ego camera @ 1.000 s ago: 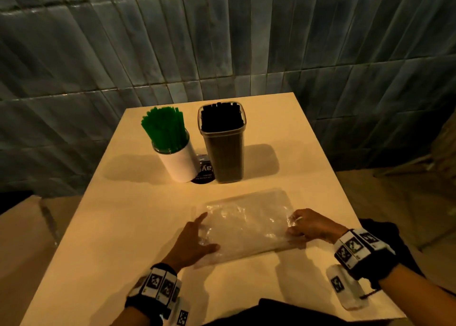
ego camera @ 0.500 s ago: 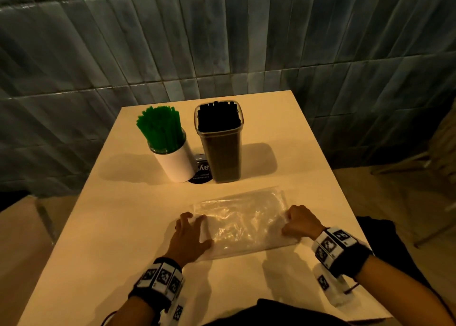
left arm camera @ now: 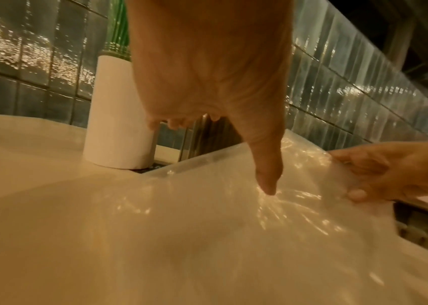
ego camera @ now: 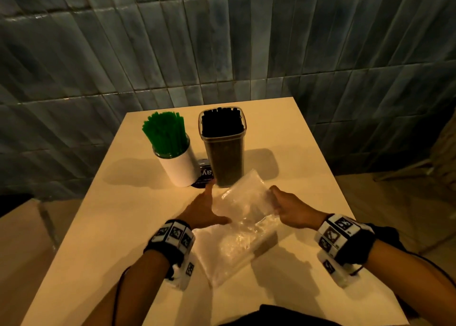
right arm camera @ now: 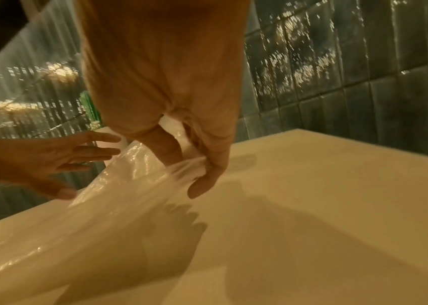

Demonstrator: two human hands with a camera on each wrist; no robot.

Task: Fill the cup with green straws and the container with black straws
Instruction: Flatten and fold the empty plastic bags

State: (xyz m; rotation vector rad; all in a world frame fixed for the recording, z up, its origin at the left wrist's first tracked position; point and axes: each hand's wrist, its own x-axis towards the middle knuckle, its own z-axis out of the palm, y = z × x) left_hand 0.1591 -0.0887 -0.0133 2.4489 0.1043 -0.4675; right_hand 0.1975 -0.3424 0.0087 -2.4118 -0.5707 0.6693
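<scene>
Fingers [right arm camera: 202,165] of right hand [ego camera: 293,207] pinching clear crinkled plastic bag [ego camera: 241,227], lifting it off the counter [ego camera: 296,153]; left hand [ego camera: 202,209] spread, steadying. Behind, centre frame: white cylindrical cup [ego camera: 176,168] full of green straws [ego camera: 165,133], clear square container [ego camera: 225,163] full of black straws [ego camera: 220,122].

A clear plastic bag [left arm camera: 207,206], glinting under warm light, is being touched by the down-pointing thumb [left arm camera: 266,175] of the left hand [left arm camera: 207,62], whose fingers are being held straight and away from the camera. At the right edge, the bag's lifted side is being pinched by the right hand [left arm camera: 395,171]. A white cup [left arm camera: 119,128] is being seen standing on the pale table [left arm camera: 25,154] behind the bag, green straws [left arm camera: 119,24] rising from it before a tiled wall [left arm camera: 38,51].
</scene>
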